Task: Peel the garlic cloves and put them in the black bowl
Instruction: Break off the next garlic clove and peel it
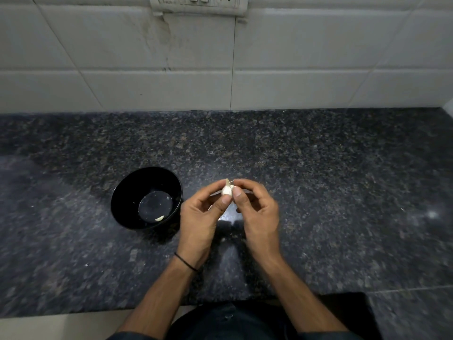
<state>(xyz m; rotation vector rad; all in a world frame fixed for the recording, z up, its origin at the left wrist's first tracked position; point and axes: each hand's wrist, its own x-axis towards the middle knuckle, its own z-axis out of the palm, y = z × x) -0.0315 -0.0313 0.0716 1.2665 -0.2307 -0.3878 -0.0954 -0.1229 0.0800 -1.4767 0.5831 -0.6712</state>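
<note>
A person stands at a dark speckled counter, holding a piece of garlic above it between both hands. The left hand pinches its lower part with thumb and fingers, while the right hand pinches its papery tip. Just left of the hands sits the black bowl, with one peeled clove inside.

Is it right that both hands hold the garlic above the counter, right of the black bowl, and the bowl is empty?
The head view shows the black bowl is not empty: one pale clove lies on its bottom. The rest holds: the left hand and right hand hold the garlic right of the bowl.
</note>
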